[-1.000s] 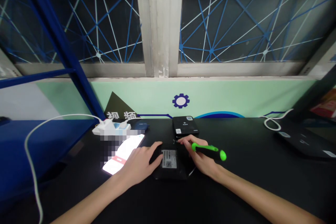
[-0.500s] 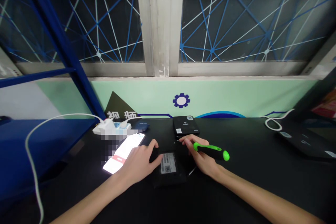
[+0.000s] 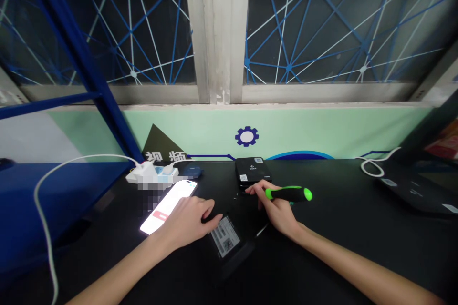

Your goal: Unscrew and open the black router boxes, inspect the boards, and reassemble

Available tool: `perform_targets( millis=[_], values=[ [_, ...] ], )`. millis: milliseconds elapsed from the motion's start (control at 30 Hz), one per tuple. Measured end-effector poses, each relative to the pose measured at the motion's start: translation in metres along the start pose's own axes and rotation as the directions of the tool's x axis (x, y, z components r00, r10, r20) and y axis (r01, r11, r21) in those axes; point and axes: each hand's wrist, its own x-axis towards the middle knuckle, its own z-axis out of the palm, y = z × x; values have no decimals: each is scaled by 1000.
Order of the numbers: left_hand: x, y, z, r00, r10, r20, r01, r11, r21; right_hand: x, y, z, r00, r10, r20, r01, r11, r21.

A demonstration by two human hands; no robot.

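Observation:
A small black electronics box (image 3: 217,255) with a white printed label (image 3: 225,237) lies tilted at an angle in front of me. My left hand (image 3: 191,219) grips its upper left corner, thumb by the label and the other fingers curled. In my right hand (image 3: 277,212) is a screwdriver (image 3: 291,194) with a black and bright green handle, held sideways; its tip is near the fingertips, pointing left. Tiny bits, perhaps screws (image 3: 235,196), lie between the hands. A thin pale rod (image 3: 262,230) shows beside the box, its kind unclear.
Behind my right hand stands another black box (image 3: 253,171). A lit phone (image 3: 168,207) lies under my left forearm's side. A white power strip (image 3: 152,174) with plugs and cable sits at the back left. A larger black device (image 3: 418,195) is at the right.
The labelled box has turned counterclockwise and its near edge has shifted toward me. My left fingers have curled in more. The screwdriver handle has swung up slightly, now nearly level.

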Motion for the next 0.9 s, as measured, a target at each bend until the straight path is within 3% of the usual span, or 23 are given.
perform_targets(
  millis=[300, 533, 900],
  values=[
    [-1, 1, 1, 1000, 0, 6, 0, 1000, 18, 12, 9, -4, 996, 71, -62, -67, 995, 69],
    [-3, 7, -5, 1000, 7, 27, -9, 998, 64, 16, 9, -9, 994, 105, -24, -104, 994, 37],
    [-4, 13, -3, 999, -15, 44, 16, 1000, -18, 13, 7, -5, 999, -2, -42, 2, 1000, -11]
  ],
)
